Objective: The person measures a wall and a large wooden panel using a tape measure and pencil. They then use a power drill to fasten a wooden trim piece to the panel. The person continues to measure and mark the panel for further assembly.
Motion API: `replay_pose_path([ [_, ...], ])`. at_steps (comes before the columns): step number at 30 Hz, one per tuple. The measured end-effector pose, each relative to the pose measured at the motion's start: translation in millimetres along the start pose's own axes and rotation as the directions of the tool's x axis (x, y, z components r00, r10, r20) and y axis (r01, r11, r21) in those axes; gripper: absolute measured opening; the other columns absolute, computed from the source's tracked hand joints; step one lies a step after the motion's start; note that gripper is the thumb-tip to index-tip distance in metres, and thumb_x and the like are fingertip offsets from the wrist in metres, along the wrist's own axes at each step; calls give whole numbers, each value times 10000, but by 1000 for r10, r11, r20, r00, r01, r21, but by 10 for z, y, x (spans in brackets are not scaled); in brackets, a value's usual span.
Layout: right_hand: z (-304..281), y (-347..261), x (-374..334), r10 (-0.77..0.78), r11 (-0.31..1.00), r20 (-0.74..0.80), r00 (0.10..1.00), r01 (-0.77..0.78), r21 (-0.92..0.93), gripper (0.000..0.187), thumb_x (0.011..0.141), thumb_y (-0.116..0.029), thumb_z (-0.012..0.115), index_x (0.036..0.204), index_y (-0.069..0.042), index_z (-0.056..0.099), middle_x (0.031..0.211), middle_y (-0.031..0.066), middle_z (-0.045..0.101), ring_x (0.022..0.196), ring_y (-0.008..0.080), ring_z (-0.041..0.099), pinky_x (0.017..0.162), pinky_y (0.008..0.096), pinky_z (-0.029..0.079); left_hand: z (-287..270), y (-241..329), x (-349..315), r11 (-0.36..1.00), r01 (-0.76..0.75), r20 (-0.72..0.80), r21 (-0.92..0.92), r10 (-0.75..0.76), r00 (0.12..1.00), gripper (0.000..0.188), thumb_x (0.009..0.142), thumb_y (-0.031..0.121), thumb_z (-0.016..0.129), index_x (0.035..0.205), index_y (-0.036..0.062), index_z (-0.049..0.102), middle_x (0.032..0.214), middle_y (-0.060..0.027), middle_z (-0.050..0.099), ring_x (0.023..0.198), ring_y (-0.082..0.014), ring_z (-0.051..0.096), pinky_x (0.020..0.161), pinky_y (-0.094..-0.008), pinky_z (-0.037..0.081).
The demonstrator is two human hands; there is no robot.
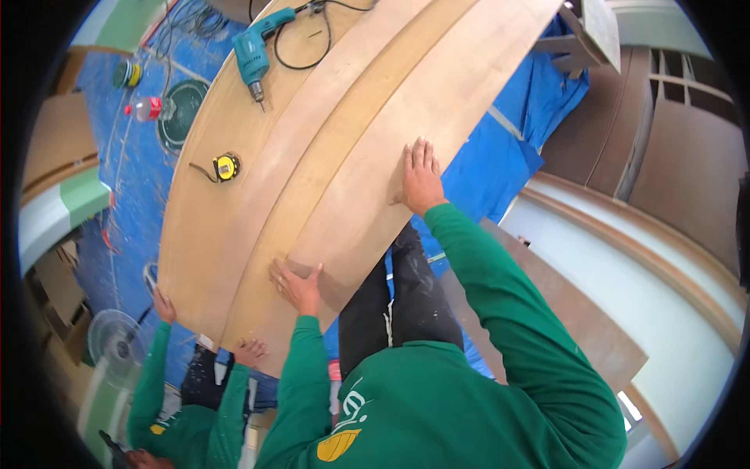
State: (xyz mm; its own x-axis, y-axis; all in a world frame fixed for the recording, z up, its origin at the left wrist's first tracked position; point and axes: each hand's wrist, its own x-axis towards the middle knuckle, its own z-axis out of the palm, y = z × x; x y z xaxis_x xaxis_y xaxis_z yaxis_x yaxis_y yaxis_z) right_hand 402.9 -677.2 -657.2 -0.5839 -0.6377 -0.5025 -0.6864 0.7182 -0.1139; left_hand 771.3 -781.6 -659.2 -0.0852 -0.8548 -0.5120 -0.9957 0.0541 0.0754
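A long light plywood board (367, 148) lies on top of a wider plywood sheet (211, 227). My left hand (297, 285) rests flat on the board's near end, fingers spread. My right hand (420, 176) presses flat on the board's right edge, farther up. Both hands touch the wood without gripping it. A co-worker in green sleeves at the lower left has one hand (164, 305) on the wide sheet's left edge and the other hand (250, 352) at its near corner.
A teal corded drill (256, 48) and a yellow tape measure (226, 166) lie on the wide sheet. Blue tarp (516, 133) covers the floor, with a plastic bottle (146, 109) on it. A white fan (116, 344) stands lower left. Brown panels (578, 313) lie to the right.
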Motion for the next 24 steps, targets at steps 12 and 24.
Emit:
replay_pose_path([
  [12,-4,-109,67,7,1000,46,999,-7,2,1417,614,-465,997,1646,87,198,1713,376,86,1605,540,96,1288,583,254,-60,86,116,965,55,28,-255,-50,998,959,638,237,1019,1413,-9,509,1449,-269,478,1360,-473,435,1152,-553,385],
  [24,45,-98,133,-54,998,28,998,54,-20,1407,615,-411,1008,1634,116,193,1693,415,80,1594,571,82,1294,585,227,-66,96,147,955,29,39,-295,-19,999,978,637,212,1015,1452,37,506,1456,-232,462,1376,-461,396,1158,-554,371],
])
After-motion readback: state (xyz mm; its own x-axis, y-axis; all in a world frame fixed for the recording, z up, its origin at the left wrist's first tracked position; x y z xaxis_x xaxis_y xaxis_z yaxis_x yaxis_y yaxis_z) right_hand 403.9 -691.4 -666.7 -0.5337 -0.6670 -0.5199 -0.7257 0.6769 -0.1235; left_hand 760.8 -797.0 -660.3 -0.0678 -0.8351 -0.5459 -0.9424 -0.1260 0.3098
